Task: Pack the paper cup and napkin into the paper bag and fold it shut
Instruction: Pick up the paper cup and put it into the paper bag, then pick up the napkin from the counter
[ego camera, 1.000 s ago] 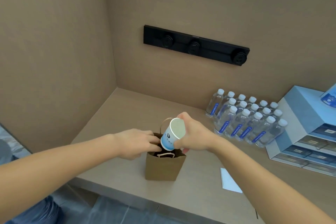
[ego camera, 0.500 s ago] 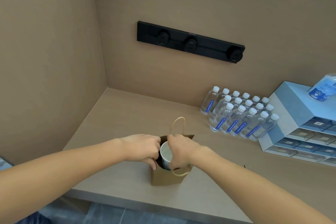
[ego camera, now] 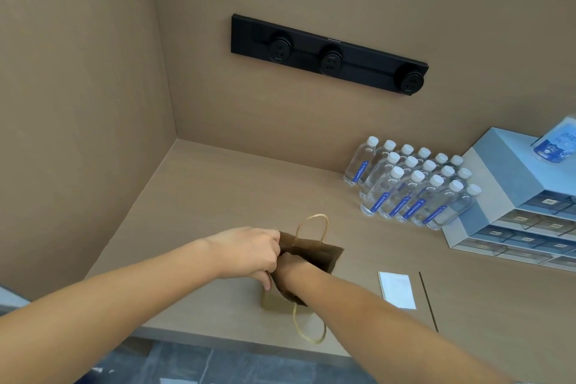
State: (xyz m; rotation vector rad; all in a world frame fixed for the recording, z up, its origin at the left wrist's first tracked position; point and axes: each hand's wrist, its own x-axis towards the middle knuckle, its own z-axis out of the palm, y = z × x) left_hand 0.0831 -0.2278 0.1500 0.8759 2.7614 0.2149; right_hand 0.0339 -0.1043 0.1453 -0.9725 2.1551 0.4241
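Counter (ego camera: 199,196): right hand (ego camera: 291,262) inside paper bag (ego camera: 314,251)

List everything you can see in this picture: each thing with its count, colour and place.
paper bag: one, brown, near counter edge, mouth held open
napkin: one, white, flat on counter right of bag
water bottles: about nineteen, clear with white caps, back right
drawer unit: one, pale blue, far right
socket strip: one, black, on back wall
counter: one, beige
left hand: pinching bag's rim
right hand: reaching into bag, mostly hidden
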